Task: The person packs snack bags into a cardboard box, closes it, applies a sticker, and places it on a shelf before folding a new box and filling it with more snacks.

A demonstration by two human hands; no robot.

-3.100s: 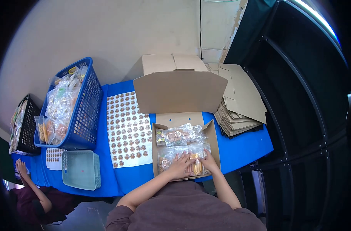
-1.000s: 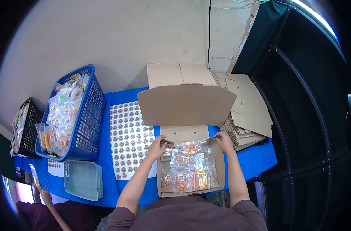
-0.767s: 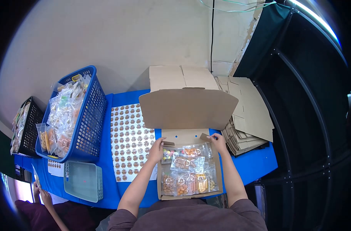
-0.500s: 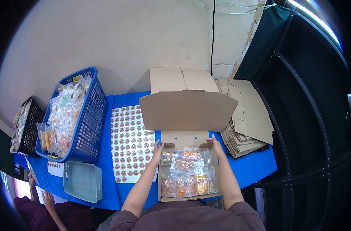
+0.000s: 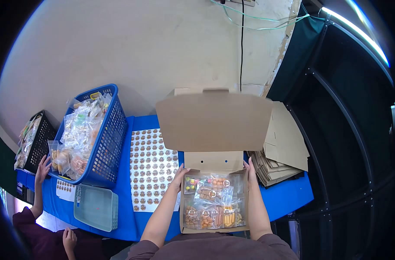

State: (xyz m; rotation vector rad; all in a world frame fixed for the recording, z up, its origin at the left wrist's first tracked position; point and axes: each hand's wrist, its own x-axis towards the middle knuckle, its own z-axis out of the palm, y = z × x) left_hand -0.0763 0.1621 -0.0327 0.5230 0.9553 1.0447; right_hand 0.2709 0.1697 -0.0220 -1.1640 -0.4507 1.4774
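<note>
An open cardboard box [image 5: 183,216] lies in front of my body, its lid [image 5: 212,123] raised at the back. Inside are several clear packets of snacks [image 5: 212,193], some with round labels. My left hand [image 5: 179,177] holds the back left corner of the box, fingers closed on its side wall. On the opposite corner, my right hand [image 5: 251,172] grips the right wall, its fingers partly hidden by the box edge.
A sheet of round stickers [image 5: 152,173], a pale green tray [image 5: 95,208], a blue basket of packets [image 5: 104,143] and a black basket [image 5: 40,141] stand left. Flattened cardboard boxes [image 5: 284,143] are stacked right. A co-worker's hand [image 5: 42,169] is by the baskets.
Both my hands have closed in on the box's back corners, and its small side flaps show less. The co-worker's raised hand moved up toward the baskets. The whole view shifted slightly.
</note>
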